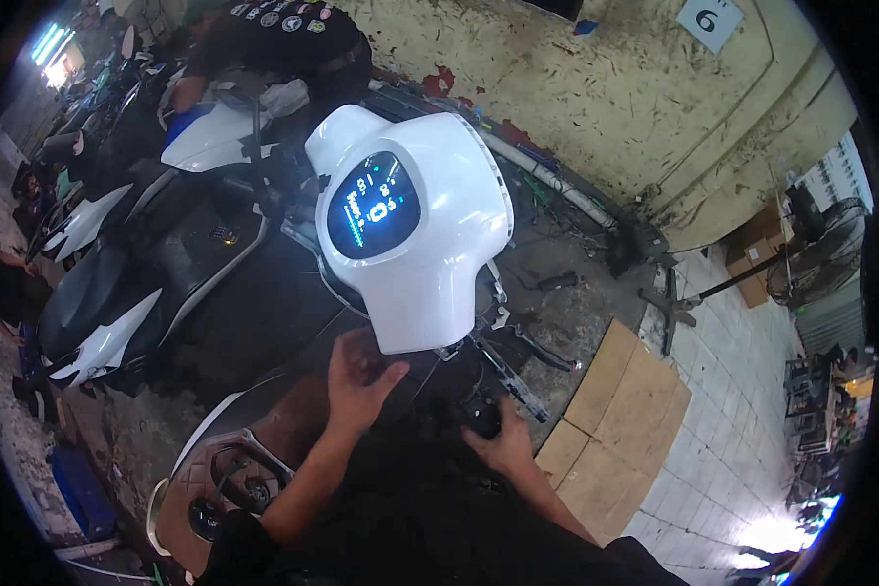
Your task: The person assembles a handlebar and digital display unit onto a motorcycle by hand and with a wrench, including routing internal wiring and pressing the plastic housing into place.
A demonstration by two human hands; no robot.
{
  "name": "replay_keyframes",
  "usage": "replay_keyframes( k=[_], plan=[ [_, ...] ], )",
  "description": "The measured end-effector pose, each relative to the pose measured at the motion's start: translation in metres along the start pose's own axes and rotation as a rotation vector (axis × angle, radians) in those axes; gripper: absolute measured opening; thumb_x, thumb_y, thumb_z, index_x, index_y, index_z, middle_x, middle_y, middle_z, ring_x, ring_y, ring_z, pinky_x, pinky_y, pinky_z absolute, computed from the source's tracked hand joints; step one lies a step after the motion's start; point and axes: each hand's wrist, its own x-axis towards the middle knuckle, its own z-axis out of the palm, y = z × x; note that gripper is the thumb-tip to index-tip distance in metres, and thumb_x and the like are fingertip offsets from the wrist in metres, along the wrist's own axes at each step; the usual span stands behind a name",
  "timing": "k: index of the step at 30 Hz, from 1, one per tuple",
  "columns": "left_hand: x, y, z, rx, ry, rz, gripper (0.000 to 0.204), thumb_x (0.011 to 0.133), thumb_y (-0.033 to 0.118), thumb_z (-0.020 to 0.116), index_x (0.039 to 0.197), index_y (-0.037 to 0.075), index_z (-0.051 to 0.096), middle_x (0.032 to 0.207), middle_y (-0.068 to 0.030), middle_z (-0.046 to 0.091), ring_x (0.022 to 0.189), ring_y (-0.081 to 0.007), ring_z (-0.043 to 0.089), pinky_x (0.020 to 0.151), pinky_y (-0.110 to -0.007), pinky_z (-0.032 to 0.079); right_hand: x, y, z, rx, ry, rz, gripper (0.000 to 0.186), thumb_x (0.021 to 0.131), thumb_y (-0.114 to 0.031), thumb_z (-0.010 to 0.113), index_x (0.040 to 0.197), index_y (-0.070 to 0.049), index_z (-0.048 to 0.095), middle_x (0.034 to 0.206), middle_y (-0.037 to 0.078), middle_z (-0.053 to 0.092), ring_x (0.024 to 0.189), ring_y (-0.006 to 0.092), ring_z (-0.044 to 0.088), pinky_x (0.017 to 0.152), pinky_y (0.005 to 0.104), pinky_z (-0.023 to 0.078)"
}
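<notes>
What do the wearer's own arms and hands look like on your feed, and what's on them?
The left hand and right hand are bare, with no gloves or watch visible. Both forearms are uncovered; the sleeves look dark and plain.

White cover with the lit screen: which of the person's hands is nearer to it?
Left. The left hand is close by the white cover's lower edge in the picture, toward its left; the right hand is farther off, lower and to the right.
</notes>
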Motion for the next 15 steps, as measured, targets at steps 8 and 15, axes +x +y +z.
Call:
replay_keyframes(
  k=[8, 15],
  plan=[
    [-0.034, -0.046, 0.01, 0.083, -0.442, -0.452, 0.061, 0.078, 0.015, 0.082, 0.125, 0.0, 0.046, 0.123, -0.0157, 0.059, 0.11, -0.0234, 0.06, 0.095, -0.038, 0.05, -0.008, -0.007, 0.014, -0.011, 0.107, -0.015, 0.064, 0.068, -0.02, 0.083, 0.122, -0.003, 0.052, 0.101, 0.02, 0.063, 0.087, 0.0361, 0.066, 0.076, 0.0438, 0.054],
    [-0.037, -0.057, 0.029, -0.002, -0.489, -0.473, 0.06, 0.078, 0.007, 0.079, 0.128, -0.002, 0.045, 0.124, -0.0157, 0.058, 0.113, -0.0224, 0.057, 0.097, -0.037, 0.047, -0.009, -0.024, 0.009, -0.034, 0.135, 0.043, 0.07, 0.072, -0.019, 0.078, 0.129, 0.003, 0.045, 0.122, 0.027, 0.052, 0.11, 0.0461, 0.053, 0.091, 0.0494, 0.047]
  ],
)
